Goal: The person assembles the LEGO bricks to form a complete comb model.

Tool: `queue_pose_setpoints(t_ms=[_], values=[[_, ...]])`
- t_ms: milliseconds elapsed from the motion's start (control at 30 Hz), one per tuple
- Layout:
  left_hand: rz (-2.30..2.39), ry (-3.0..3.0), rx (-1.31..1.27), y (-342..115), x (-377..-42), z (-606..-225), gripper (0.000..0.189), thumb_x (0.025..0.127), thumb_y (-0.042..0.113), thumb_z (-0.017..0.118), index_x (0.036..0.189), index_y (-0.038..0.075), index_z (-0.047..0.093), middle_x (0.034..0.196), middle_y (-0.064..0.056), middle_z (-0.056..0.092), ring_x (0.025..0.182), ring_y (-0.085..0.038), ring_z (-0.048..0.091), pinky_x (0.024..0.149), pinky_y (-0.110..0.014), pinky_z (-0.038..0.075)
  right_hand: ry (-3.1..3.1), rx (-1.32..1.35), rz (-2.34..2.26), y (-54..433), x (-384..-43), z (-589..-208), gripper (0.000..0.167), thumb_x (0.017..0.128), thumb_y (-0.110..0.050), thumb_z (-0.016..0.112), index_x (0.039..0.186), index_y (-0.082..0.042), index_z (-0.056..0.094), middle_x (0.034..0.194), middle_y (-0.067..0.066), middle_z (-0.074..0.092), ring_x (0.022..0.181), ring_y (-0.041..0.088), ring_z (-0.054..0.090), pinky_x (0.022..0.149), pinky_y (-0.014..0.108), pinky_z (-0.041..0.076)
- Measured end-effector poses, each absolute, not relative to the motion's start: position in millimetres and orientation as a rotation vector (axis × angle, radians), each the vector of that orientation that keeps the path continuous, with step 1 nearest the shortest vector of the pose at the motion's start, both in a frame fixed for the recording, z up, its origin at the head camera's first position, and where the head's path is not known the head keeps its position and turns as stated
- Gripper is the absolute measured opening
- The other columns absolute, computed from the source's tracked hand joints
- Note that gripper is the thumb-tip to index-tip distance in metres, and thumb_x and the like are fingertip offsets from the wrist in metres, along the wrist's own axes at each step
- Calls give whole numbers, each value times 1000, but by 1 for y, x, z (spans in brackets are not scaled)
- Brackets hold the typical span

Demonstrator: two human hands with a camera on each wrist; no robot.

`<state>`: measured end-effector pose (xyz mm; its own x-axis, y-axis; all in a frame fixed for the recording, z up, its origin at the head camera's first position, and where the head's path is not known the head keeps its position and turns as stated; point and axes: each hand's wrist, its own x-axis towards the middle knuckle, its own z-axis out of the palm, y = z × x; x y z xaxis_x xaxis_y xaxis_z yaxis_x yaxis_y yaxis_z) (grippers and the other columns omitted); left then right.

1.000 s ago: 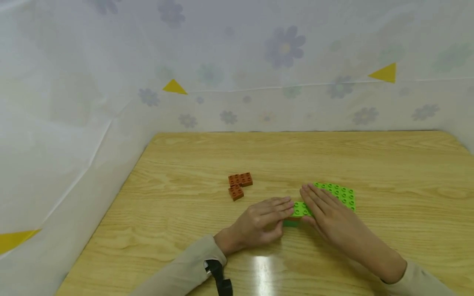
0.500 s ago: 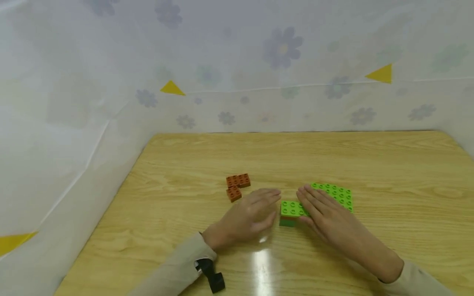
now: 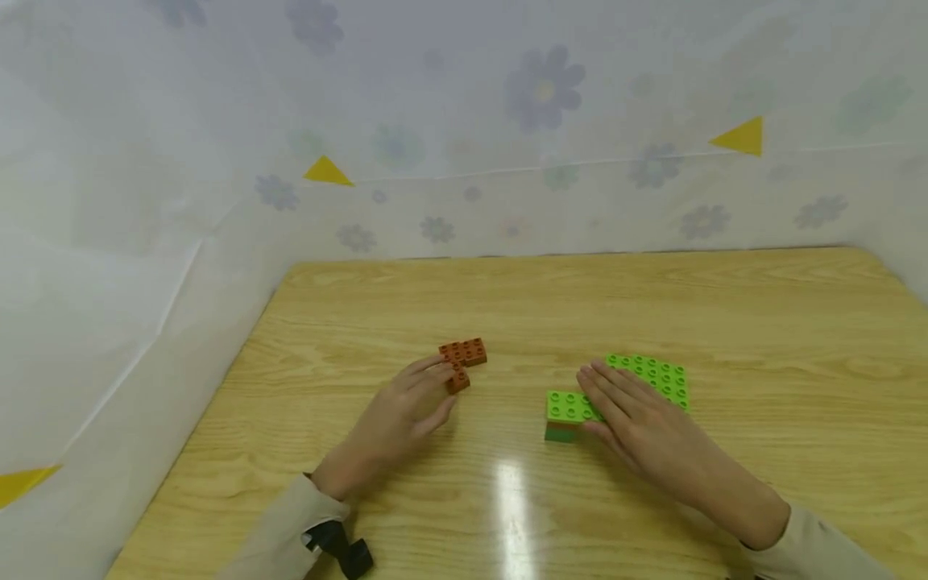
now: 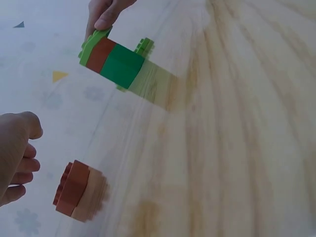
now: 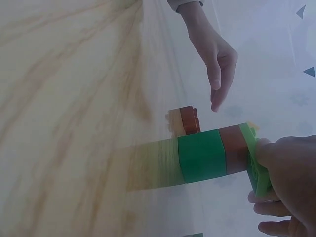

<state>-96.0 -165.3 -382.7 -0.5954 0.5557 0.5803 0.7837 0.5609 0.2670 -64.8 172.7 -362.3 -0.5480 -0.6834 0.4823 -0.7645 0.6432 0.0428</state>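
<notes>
Two brown toy bricks (image 3: 471,352) lie together left of the table's middle, partly behind my left hand (image 3: 395,415). That hand hovers near them, holding nothing, its fingers extended and thumb apart; in the left wrist view a gap shows between it and the brown bricks (image 4: 73,187). To the right stands a toy brick stack (image 3: 561,419), dark green below, brown in the middle, lime green on top. My right hand (image 3: 656,419) holds its top, fingers laid over it and thumb at the near side. A studded lime plate (image 3: 667,379) shows behind the hand; how it joins the stack is hidden.
The wood-grain table (image 3: 348,322) reaches back to a pale flower-print curtain (image 3: 471,121) with yellow triangles. A black strap (image 3: 339,548) hangs from the left sleeve (image 3: 283,532).
My left hand has left the brick stack and moved left to the brown bricks. The right hand has stayed on the stack, which keeps its place on the table.
</notes>
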Motion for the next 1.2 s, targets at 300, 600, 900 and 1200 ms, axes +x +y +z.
queue_pose_setpoints(t_ms=[300,600,900,1200], values=[[-625,-2516,-925,-184,-94,-389,38,84,11,74,116,-7,65,116,-21,65,111,-35,60,91,-46,53,-2411,1141,230,172,-66,-362,65,106,-42,22,132,9,53,133,24,54,123,37,52,94,53,50],[-672,-2602,-863,-185,-95,-391,37,87,14,73,117,-6,65,118,-19,65,110,-32,62,92,-43,53,-2389,1133,226,172,-67,-364,65,106,-41,21,130,10,55,131,24,56,122,38,53,93,53,50],[-761,-2610,-841,-172,-103,-390,37,91,18,69,121,-3,64,121,-19,64,112,-32,61,96,-44,51,-2394,1129,219,171,-68,-364,65,106,-41,21,130,9,54,132,24,55,122,38,54,94,52,50],[-790,-2587,-805,-167,-109,-393,36,90,18,70,119,-3,65,116,-19,66,107,-32,63,90,-43,54,-2389,1128,220,170,-68,-364,65,106,-41,21,130,9,55,132,24,55,121,38,54,94,52,49]])
